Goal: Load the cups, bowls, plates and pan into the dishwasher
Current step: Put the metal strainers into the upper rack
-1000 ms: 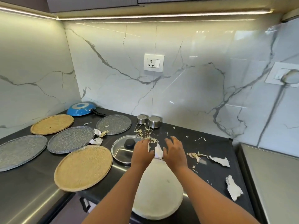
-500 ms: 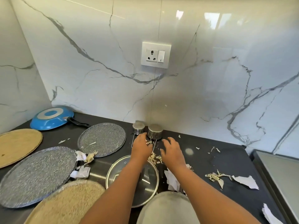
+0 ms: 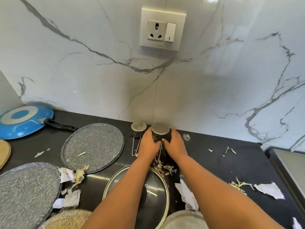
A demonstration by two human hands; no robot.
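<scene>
Two upturned steel cups with wire handles stand at the back of the black counter against the marble wall. My left hand (image 3: 149,143) and my right hand (image 3: 175,142) both curl around the right steel cup (image 3: 159,128), one on each side. The left steel cup (image 3: 138,127) stands free beside them. A blue pan (image 3: 23,120) lies upside down at the far left. Grey speckled plates (image 3: 92,146) (image 3: 28,192) lie face down to the left. A glass lid (image 3: 156,192) sits under my forearms.
Torn paper (image 3: 267,190) and food scraps (image 3: 165,167) litter the black counter (image 3: 214,162). Woven tan plates lie at the left edge (image 3: 5,152) and bottom (image 3: 66,219). A pale round plate (image 3: 184,219) is at the bottom. A steel surface (image 3: 292,164) adjoins on the right. A wall socket (image 3: 162,29) is above.
Both hands have reached forward from the paper scraps near the lid to the back of the counter and closed around the right steel cup. The view has moved closer to the wall.
</scene>
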